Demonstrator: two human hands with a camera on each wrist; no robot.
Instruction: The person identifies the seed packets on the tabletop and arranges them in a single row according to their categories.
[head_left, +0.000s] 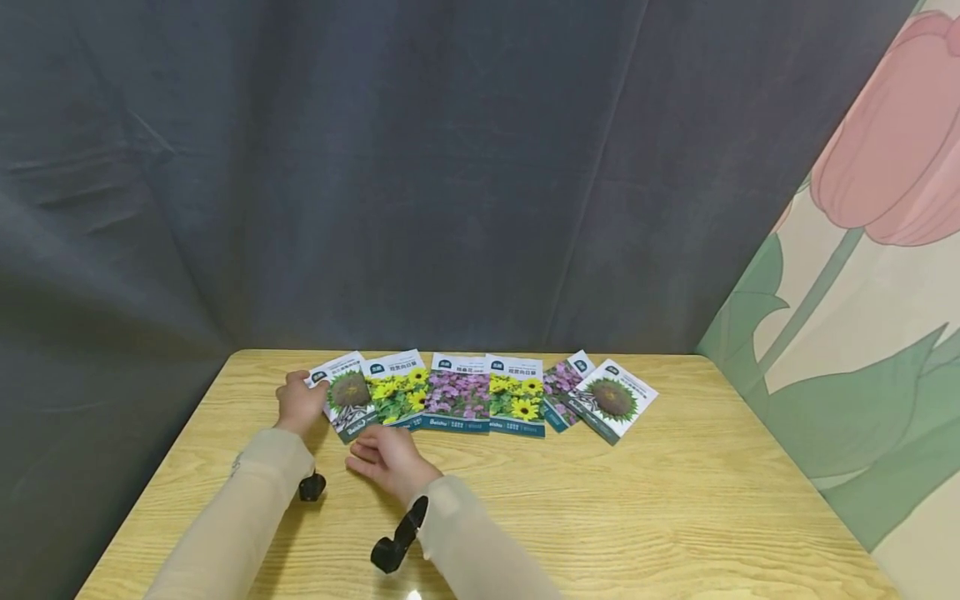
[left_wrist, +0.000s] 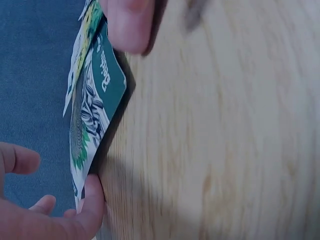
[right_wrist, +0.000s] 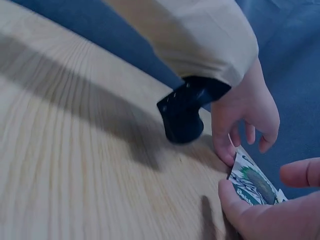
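At the left end of a row of seed packets lies a packet with a large sunflower head, tilted on the table. My left hand touches its left edge, fingers spread apart in the left wrist view. Beside its lower edge is my right hand; in the right wrist view the thumb and a finger stand apart near the packet. Whether the right fingertips press on it is hard to tell. A yellow-flower packet overlaps it on the right.
Further right lie a purple-flower packet, a second yellow-flower packet, a tilted purple-flower packet and another sunflower packet overlapping it. Behind the wooden table hangs a dark curtain; a painted wall stands right.
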